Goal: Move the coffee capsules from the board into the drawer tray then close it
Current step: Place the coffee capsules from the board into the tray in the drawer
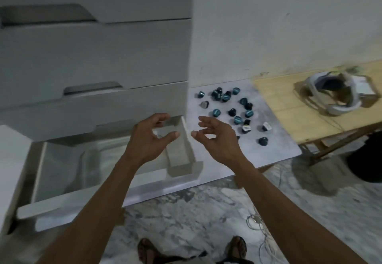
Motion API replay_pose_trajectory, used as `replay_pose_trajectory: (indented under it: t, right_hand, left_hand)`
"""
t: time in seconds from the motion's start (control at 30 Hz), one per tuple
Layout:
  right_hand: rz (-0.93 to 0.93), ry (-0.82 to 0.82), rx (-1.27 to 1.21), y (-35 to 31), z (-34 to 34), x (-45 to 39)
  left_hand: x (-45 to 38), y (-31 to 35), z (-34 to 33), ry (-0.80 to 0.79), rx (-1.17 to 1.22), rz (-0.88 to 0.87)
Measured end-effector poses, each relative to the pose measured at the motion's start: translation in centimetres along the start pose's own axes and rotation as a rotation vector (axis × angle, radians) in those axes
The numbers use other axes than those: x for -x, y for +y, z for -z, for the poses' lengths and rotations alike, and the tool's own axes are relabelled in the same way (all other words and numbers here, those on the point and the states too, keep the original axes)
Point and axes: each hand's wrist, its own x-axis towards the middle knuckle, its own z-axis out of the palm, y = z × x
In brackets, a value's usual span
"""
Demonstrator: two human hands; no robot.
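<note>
Many coffee capsules (231, 106) on board (275, 139), just beyond empty right hand (217, 137).

White headset (328, 94) on wooden table (289, 106), maybe papers under it; loose cables (262, 228) on marble floor (186, 212); sandals (147, 249).

Counting from the head view: roughly eighteen coffee capsules (237, 120) are lying scattered on one grey board (275, 139); several are overlapping, so the exact figure is uncertain. About fourteen are showing teal or dark, about four pale or white-topped. One drawer (51, 203) is standing open, holding one tray (187, 139). Two hands are showing: left hand (149, 139), right hand (218, 137).
</note>
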Motion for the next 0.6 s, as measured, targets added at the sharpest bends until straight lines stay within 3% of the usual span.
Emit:
replay_pose_trajectory:
  t: [0.3,0.6]
  right_hand:
    - [-0.140,0.086,0.183,11.0,16.7,0.4]
    - [-0.184,-0.143,0.424,17.8,17.0,-3.3]
  left_hand:
    - [1.8,6.5,-19.8,-0.032,0.037,0.126]
    - [0.9,1.6,-28.2,-0.056,-0.099,0.466]
